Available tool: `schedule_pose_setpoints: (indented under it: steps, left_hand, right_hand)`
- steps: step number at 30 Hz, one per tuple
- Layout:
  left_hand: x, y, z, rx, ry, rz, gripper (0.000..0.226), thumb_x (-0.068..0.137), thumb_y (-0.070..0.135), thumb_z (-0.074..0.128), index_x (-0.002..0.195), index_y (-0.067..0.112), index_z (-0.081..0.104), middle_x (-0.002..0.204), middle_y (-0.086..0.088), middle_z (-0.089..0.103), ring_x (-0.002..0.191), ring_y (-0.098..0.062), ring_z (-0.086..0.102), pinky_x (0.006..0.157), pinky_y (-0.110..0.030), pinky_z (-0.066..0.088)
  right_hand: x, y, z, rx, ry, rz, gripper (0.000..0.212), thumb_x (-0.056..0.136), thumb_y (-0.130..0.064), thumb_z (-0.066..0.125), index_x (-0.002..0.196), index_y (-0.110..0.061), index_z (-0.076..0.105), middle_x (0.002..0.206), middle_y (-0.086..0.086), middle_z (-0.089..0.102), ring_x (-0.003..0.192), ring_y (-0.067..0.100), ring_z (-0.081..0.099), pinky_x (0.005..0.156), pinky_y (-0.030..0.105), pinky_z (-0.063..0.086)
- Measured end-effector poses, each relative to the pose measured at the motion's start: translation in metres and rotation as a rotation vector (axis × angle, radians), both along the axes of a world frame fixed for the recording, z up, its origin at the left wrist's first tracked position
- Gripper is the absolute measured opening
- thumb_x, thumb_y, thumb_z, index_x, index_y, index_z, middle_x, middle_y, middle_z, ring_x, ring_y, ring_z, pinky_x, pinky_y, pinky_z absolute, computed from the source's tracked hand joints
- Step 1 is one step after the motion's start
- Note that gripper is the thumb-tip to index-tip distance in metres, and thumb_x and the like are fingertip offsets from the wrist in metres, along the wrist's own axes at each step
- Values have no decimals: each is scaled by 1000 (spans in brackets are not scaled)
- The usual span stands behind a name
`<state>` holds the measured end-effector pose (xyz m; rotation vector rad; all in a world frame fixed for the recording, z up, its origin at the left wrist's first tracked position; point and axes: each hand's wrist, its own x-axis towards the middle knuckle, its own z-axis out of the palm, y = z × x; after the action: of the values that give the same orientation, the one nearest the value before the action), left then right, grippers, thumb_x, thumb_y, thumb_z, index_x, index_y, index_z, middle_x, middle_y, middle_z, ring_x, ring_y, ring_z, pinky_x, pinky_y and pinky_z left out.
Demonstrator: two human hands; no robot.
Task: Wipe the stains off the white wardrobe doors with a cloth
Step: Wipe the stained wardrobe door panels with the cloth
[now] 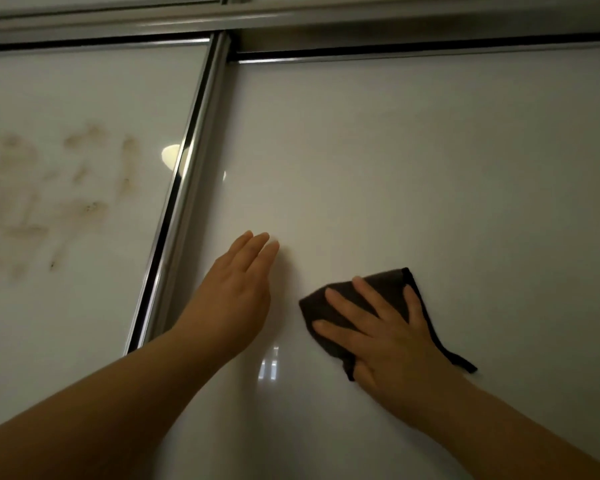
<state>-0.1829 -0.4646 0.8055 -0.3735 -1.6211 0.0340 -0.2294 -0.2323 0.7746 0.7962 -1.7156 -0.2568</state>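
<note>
R hand (387,336) flat on the dark cloth (388,289), fingers (347,301) spread, pressing it to the right door panel (413,161) rather than gripping it. L hand (238,292) bare, fingers together, released, palm against same panel just beside the metal frame strip (184,188). Cloth sits low on the right panel, near my L hand but apart from it.

Brown stains (49,195) are all on the left door panel (94,84), across the strip, well apart from cloth. Right panel looks clean here.

Risks, my judgement: cloth is only pinned, so a fast stroke could let it slip out. Crossing the strip, the loose tail (461,363) may snag. Bare L palm may leave prints on gloss.

Cloth is folded; long axis runs diagonal, upper corner pointing up-right, tail trailing down-right.
</note>
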Motion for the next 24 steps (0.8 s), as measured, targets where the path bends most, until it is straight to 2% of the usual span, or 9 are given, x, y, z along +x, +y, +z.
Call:
schedule_pose_setpoints:
  steps: [4,5,8,10,13,16,20,24]
  left_hand:
    - [7,-5,-5,-56,-40,50,51,86,11,41,137,6,39,141,-16,43,133,-33,32,104,-50,28]
    - [9,-8,-3,-61,-44,61,51,87,12,40,138,8,39,142,-15,41,135,-31,30,105,-50,28]
    - [20,-20,6,-84,-15,104,50,87,14,40,137,10,40,143,-13,40,136,-29,28,105,-45,23]
    - [28,-29,13,-90,1,124,49,87,14,42,136,9,41,143,-13,41,135,-29,29,104,-43,22]
    - [39,-44,17,-72,17,113,48,89,6,50,136,9,41,142,-14,42,134,-30,31,103,-46,23]
    - [47,-62,14,-96,37,106,47,85,3,52,132,3,46,136,-20,47,128,-36,38,99,-51,29]
    - [45,-100,13,-123,10,133,52,84,-1,58,133,3,44,138,-20,45,131,-33,35,101,-49,22]
    - [47,-128,20,-149,-11,96,54,84,-1,59,135,4,42,140,-18,43,132,-32,34,103,-45,22]
  right_hand:
    - [0,19,33,-156,-35,-61,58,76,-34,33,132,-44,42,147,-6,38,137,23,23,98,71,13]
    - [0,18,46,-216,-45,-70,58,78,-34,30,135,-45,38,151,-6,32,139,23,17,99,72,9]
    - [2,-3,88,-343,-66,-115,55,91,-33,26,142,-50,13,157,-11,-3,142,20,-11,104,66,-6]
    - [9,-30,109,-391,-112,-80,56,93,-30,31,142,-50,11,157,-12,-9,141,19,-16,105,64,-9]
    - [15,-80,113,-382,-122,-19,57,92,-29,34,143,-48,14,157,-11,-8,141,21,-16,105,65,-10]
    - [19,-124,86,-287,-68,-6,57,91,-31,36,142,-47,16,157,-11,-7,141,22,-17,104,66,-11]
    - [19,-151,41,-222,-69,9,55,92,-30,37,140,-48,20,157,-12,-1,142,22,-15,103,64,-15]
    - [17,-150,-1,-120,-53,-48,56,78,-32,33,132,-43,39,150,-5,33,140,27,16,99,68,5]
